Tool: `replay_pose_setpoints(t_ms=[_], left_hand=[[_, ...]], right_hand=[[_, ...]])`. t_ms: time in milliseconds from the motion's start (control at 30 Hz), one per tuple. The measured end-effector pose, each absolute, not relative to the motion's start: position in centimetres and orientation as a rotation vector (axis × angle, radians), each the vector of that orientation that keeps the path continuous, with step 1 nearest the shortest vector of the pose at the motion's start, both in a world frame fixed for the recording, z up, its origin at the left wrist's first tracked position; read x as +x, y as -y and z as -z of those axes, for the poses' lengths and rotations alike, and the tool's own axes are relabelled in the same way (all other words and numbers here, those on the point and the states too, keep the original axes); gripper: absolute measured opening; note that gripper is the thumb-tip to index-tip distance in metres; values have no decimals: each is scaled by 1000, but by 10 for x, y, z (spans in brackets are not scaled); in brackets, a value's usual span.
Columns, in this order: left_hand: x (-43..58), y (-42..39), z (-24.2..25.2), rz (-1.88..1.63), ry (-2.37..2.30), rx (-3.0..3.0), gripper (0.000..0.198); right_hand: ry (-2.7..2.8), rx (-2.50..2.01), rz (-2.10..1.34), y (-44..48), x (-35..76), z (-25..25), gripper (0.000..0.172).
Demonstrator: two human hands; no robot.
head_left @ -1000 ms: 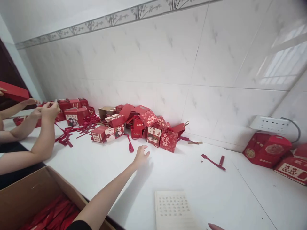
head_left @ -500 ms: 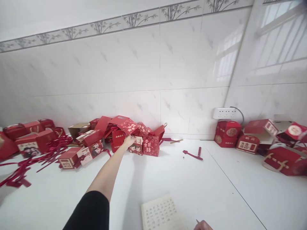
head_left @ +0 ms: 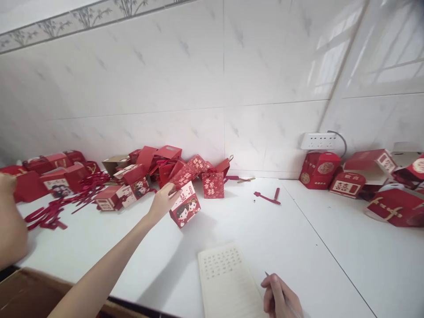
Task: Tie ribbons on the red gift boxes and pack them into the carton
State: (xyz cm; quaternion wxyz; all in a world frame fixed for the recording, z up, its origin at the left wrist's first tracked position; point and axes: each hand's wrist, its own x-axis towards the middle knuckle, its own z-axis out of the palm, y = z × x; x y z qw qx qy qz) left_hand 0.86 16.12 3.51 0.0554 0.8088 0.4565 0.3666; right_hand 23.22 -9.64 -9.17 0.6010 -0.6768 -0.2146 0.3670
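My left hand (head_left: 163, 201) is closed on a small red gift box (head_left: 185, 205) printed with a cartoon couple, holding it tilted just above the white counter (head_left: 298, 247), a little in front of the pile of red gift boxes (head_left: 165, 170). My right hand (head_left: 281, 298) grips a thin pen (head_left: 270, 277) at the bottom edge, its tip beside a cream sheet printed with rows of characters (head_left: 225, 278).
More red boxes (head_left: 361, 181) stand at the right under a white power strip (head_left: 319, 141) on the tiled wall. Red ribbons (head_left: 66, 203) lie at the left, a loose red strip (head_left: 268, 198) mid-counter. Another person's arm (head_left: 11, 225) and a cardboard box edge (head_left: 20, 291) are at the left.
My left hand reached into the pile, took hold of the cartoon-couple box and drew it back toward me. My right hand with the pen has come further into view.
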Motion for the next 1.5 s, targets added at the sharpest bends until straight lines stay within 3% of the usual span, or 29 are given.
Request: replay_pose_setpoints(t_ms=[167,267,367,467,567,667,800,933,1167,1500], left_hand=[[-18,-67,-25,-1023,-1264,2575,13],[-19,-26,-11,-951,-1376,2450,12],[-6,2,-3,-1005,-1543,2262,7],[8,22,-4,-1011,-1552,2114,23],[11,36,-10,-893,-1289,1915,35],[0,41,-15,-768,-1049,1735,35],[-19,30,-22,-1018,-1268,1940,20],[-27,9,-26,-1001,-1228,2275,12],[-17,-6,-11,-924,-921,1948,12],[-11,3,-1,-1109,-899,2058,33]], right_hand=[[696,-1711,-674,104,241,85,46],[884,-1776,-531,104,236,76,40],[1044,-1658,-603,95,210,60,38],[1294,-1349,-783,81,174,44,39],[1399,-1087,-928,66,149,36,51],[1407,-1077,-928,56,143,32,44],[1477,-1216,-812,48,152,22,18],[1531,-1189,-773,40,158,17,18],[1566,-1175,-724,31,157,21,15],[1269,-1035,-742,29,130,28,19]])
